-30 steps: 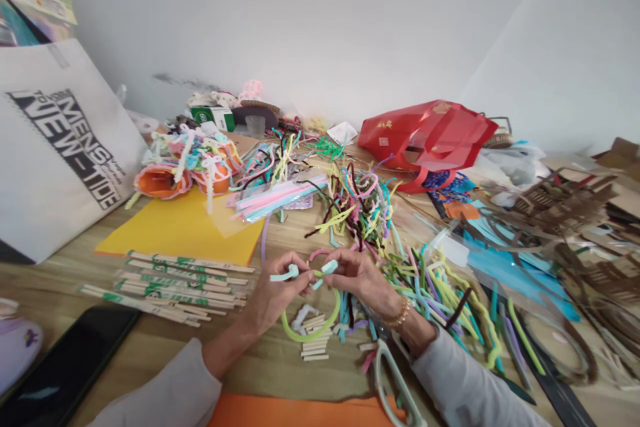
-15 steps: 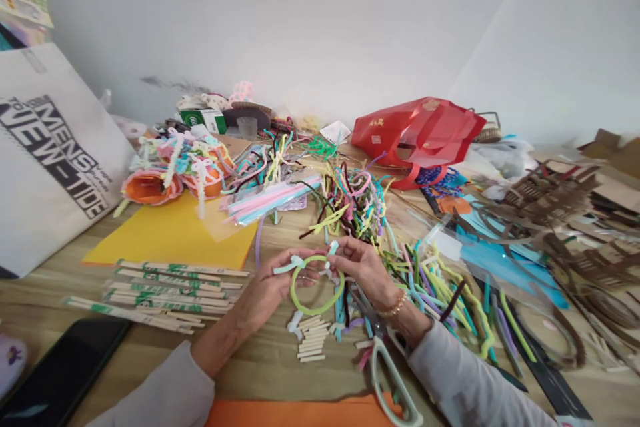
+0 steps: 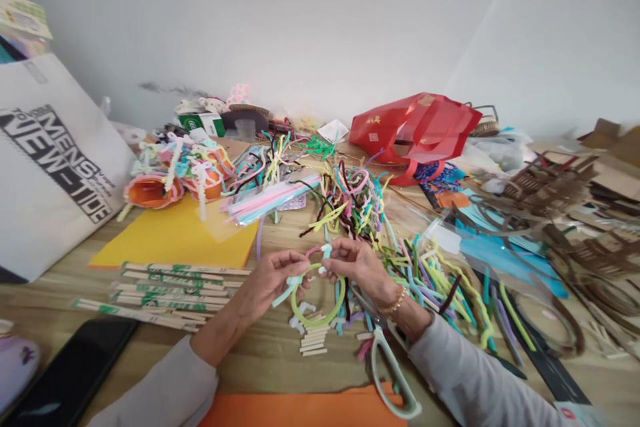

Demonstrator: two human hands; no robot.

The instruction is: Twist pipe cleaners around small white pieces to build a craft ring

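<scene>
Green pipe-cleaner ring [image 3: 316, 324] held between hands; left hand [image 3: 273, 280], right hand [image 3: 357, 265] fingers pinched together on it, forearms angled inward.

Both hands [image 3: 320, 270] raised together, fingers pinching.

Pale green pipe-cleaner ring [image 3: 315, 324]: upper arc partly hidden by the hands [image 3: 360, 267]. Canvas tote bag [image 3: 45, 240]: cut off by left edge. Phone [image 3: 70, 380]: cut off, near left. Orange sheet [image 3: 300, 410]: cut off, near edge. Cut cardboard pieces [image 3: 575, 253]: blurred, far right.
</scene>
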